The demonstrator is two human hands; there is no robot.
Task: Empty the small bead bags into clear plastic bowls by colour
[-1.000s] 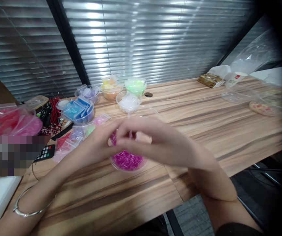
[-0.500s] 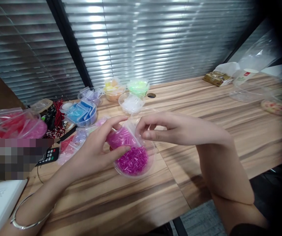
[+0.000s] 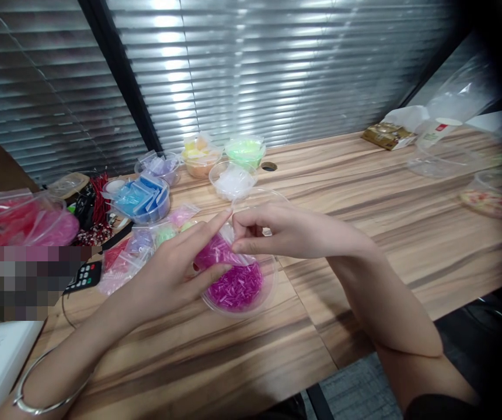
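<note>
A clear zip bag (image 3: pixel 214 251) of bright pink pieces is tilted over a round clear tub (image 3: pixel 268 286). Short magenta tube beads (image 3: pixel 236 287) fill much of that tub. From the left, my left hand (image 3: pixel 185 262) grips the bag's body between thumb and fingers. My right hand (image 3: pixel 264 230) pinches the bag's upper edge, its fingers curled together. Whether the seal there is parted cannot be made out. Behind my right hand, a round clear rim (image 3: pixel 262 193) shows on the table.
Small bags (image 3: pixel 128 256) lie left of my hands. Tubs of blue bags (image 3: pixel 141 201), white pieces (image 3: pixel 233 179) and green pieces (image 3: pixel 246 151) stand behind. Pink bags (image 3: pixel 27 219) and a keypad device (image 3: pixel 83 277) are at far left; a paper cup (image 3: pixel 439 133) stands at right.
My right hand has moved left and its fingers have closed onto the bag's top edge. My left hand keeps its hold on the bag. The view has shifted slightly.
</note>
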